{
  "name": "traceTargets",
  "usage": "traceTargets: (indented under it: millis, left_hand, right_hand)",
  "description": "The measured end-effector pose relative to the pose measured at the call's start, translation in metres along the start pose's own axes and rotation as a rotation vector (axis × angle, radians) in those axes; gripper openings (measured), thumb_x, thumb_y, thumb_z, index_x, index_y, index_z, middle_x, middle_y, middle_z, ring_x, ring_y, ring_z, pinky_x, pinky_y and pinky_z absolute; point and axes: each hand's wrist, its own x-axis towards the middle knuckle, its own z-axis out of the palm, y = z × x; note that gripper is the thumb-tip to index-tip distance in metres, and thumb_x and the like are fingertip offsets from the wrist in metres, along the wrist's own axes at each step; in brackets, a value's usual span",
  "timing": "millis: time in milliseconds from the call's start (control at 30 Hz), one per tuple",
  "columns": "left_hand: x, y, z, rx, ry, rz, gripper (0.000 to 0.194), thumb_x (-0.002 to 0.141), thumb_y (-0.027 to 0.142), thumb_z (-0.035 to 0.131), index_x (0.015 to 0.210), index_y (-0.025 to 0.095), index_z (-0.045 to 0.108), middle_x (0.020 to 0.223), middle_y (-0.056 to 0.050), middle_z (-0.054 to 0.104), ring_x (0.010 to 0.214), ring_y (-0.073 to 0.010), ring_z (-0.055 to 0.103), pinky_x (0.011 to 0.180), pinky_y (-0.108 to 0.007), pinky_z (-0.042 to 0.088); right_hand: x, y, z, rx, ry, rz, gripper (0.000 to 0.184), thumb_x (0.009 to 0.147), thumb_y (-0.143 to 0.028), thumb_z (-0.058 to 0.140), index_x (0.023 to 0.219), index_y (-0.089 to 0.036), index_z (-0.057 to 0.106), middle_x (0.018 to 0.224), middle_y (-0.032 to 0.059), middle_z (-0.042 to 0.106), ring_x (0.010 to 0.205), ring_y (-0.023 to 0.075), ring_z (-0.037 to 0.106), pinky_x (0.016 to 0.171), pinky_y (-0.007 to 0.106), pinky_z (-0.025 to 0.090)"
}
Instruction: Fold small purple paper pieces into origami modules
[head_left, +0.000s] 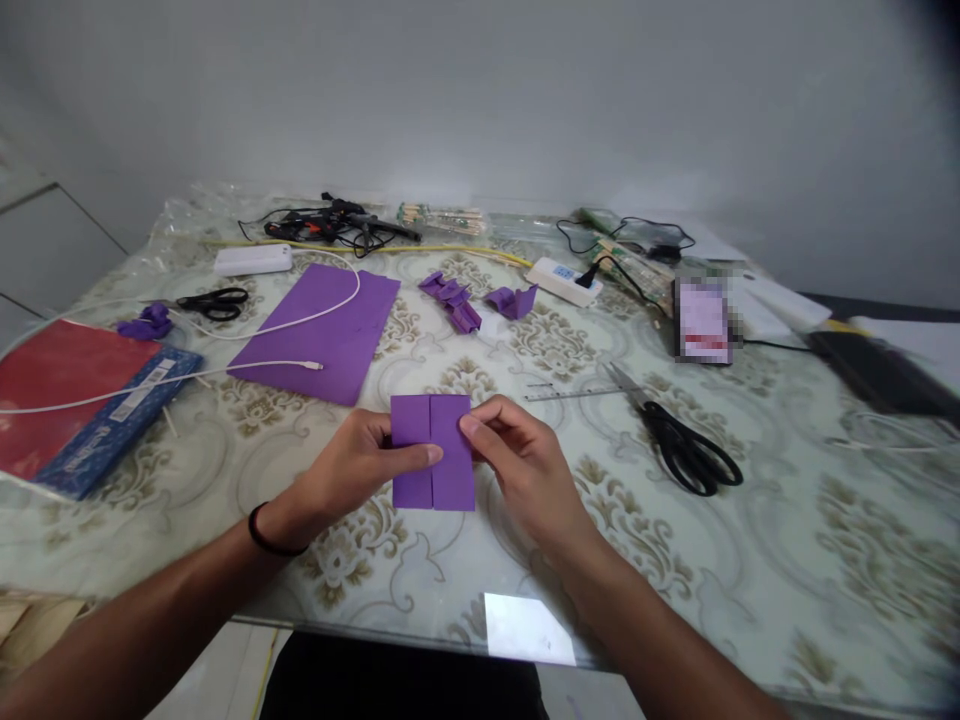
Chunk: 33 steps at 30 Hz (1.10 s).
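Purple paper, matte and crisp-edged, makes the folded square [454, 470] held above the near middle of the desk [780, 560], its two flaps meeting along a narrow vertical seam. Both hands are closed on it: the left hand [349, 465] grips the left side with its thumb laid flat across the front, while the right hand [529, 465] pinches the right edge between thumb and fingers. The left fingers behind the paper are hidden, and so is its back.

The desk has a glossy, glass-like top over a pale pattern of brown floral scrolls. Farther left lies a flat purple sheet [337, 310], crossed by a smooth white cable [292, 328]; beyond the square sit a ridged, pleated purple strip [454, 300] and a smaller bent purple piece [514, 302]. On the right, black-handled scissors [675, 430] touch or nearly touch a clear ruler [574, 391], whose markings are too faint to read.

At the far left, a tangle of black cords [330, 225] is hard to separate into parts. A device [703, 322] on the far right is pixelated, and the red-and-blue packet [82, 400] is cut off at left.
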Motion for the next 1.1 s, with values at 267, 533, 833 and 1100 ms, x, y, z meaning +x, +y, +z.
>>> traceTargets:
  millis: [267,533,833,1100]
  left_hand:
    - [-0.0005,0.0055,0.0013,0.031,-0.022,-0.012,0.023,0.078,0.034,0.087,0.089,0.014,0.086,0.085,-0.008,0.084,0.070,-0.0202,0.073,0.067,-0.029,0.058]
    - [-0.0024,0.0031,0.0045,0.022,-0.022,0.024,0.025,0.086,0.037,0.081,0.097,0.015,0.086,0.089,-0.006,0.084,0.078,-0.0213,0.075,0.073,-0.030,0.059]
    - [-0.0003,0.0042,0.0018,0.135,-0.036,0.065,0.027,0.094,0.039,0.071,0.089,0.015,0.084,0.083,-0.005,0.081,0.069,-0.0177,0.069,0.064,-0.025,0.053]
    - [0.0008,0.0030,0.0008,0.091,0.074,0.101,0.025,0.091,0.039,0.076,0.084,0.015,0.082,0.078,-0.003,0.078,0.068,-0.0169,0.066,0.065,-0.026,0.052]
  right_hand:
    - [-0.0001,0.0015,0.0014,0.065,0.039,-0.004,0.023,0.091,-0.040,0.076,0.079,-0.025,0.064,0.071,-0.0035,0.053,0.067,0.0160,0.048,0.064,0.029,0.043]
    - [0.0009,-0.0024,-0.0022,-0.077,-0.039,0.023,0.026,0.090,-0.047,0.079,0.084,-0.025,0.067,0.074,-0.0026,0.056,0.071,0.0175,0.051,0.067,0.030,0.045]
    - [0.0013,0.0010,-0.0010,-0.118,-0.078,0.079,0.034,0.085,-0.053,0.082,0.079,-0.022,0.069,0.080,0.0012,0.068,0.074,0.0191,0.061,0.068,0.032,0.051]
    - [0.0021,-0.0016,-0.0023,-0.104,-0.168,0.131,0.037,0.085,-0.057,0.083,0.084,-0.021,0.073,0.080,0.0016,0.072,0.072,0.0183,0.066,0.068,0.032,0.055]
